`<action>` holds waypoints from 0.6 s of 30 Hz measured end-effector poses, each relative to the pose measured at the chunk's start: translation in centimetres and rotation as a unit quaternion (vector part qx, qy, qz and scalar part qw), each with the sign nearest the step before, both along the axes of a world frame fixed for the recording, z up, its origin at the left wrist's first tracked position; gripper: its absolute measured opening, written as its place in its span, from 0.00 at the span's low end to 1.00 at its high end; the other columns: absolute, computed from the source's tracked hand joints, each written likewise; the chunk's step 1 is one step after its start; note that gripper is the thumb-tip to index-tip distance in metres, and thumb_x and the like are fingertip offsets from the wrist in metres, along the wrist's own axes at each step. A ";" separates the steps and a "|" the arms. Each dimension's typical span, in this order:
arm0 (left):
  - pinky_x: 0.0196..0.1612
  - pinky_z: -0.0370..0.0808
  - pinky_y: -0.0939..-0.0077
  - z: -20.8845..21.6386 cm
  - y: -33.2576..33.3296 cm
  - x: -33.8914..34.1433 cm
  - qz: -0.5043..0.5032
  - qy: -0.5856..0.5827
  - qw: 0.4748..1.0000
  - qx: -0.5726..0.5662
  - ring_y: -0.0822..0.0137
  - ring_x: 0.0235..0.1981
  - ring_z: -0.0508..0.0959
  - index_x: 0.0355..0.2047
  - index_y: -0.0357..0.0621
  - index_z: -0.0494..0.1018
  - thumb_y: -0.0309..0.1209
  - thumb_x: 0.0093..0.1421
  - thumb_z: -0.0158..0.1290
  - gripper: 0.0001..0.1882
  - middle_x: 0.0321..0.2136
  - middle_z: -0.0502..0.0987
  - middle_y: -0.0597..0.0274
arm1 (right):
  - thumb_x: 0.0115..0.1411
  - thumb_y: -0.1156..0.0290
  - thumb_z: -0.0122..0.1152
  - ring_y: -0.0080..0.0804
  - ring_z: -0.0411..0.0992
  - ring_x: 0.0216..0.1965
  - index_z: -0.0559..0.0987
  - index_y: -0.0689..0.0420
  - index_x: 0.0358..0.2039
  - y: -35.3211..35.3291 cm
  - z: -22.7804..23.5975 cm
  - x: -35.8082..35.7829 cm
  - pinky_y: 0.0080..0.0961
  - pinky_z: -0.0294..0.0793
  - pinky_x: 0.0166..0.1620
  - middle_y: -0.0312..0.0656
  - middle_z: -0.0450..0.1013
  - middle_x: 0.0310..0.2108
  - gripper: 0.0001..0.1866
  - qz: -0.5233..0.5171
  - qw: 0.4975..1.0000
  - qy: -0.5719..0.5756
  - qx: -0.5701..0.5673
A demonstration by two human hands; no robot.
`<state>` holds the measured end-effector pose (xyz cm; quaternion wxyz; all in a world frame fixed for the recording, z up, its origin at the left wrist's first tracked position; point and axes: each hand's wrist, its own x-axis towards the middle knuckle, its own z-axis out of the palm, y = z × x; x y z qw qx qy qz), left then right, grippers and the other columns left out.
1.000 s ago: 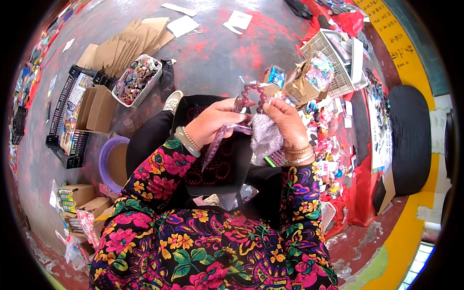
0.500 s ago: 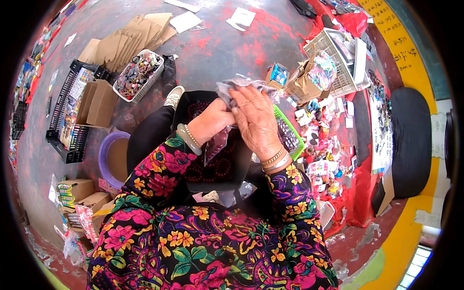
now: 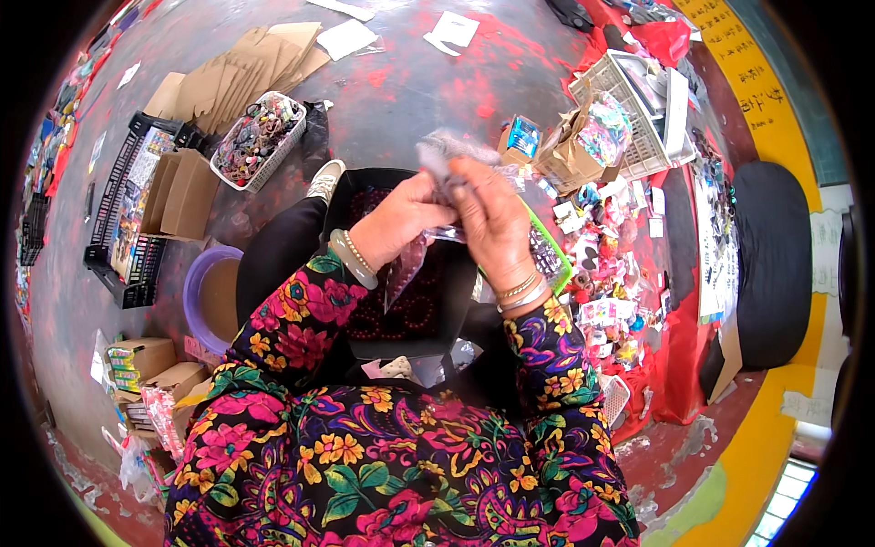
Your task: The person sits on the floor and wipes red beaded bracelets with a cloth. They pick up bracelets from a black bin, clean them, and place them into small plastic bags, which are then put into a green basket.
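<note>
In front of me both hands come together over a black bin [image 3: 365,339] that stands between my legs. Dark red bead strings [image 3: 415,314] lie inside it. My left hand [image 3: 394,223] is closed, and a clear plastic bag [image 3: 404,276] with dark red contents hangs down below its fingers. My right hand [image 3: 497,223] has its fingers bent around a crumpled greyish-lilac cloth [image 3: 447,150], which sticks out beyond both hands. The hands partly cover the cloth and the top of the bag.
To the right are a green-rimmed tray [image 3: 558,264] and a heap of small packets [image 3: 606,283]. Leftward stand a purple bucket [image 3: 196,294], a white basket [image 3: 273,164] of hair ties and a black crate [image 3: 138,284]. Farther right is a cardboard box [image 3: 570,164].
My right hand has gone from lying flat across the cloth to bent fingers gripping it. The cloth has shifted and bunched upward. My left hand stays near the same place with the bag.
</note>
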<state>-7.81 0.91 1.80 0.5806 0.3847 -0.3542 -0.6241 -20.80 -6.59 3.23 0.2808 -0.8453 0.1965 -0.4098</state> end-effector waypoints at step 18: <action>0.21 0.61 0.91 0.7 0.3 0.4 -0.023 -0.020 0.999 -0.012 0.85 0.21 0.63 0.60 0.44 0.52 0.23 0.55 0.47 0.31 0.39 0.73 0.62 | 0.58 0.74 0.47 0.25 0.70 0.35 0.73 0.62 0.37 -7.4 -0.5 -4.8 0.26 0.70 0.40 0.40 0.72 0.33 0.09 -0.074 0.833 -0.285 0.469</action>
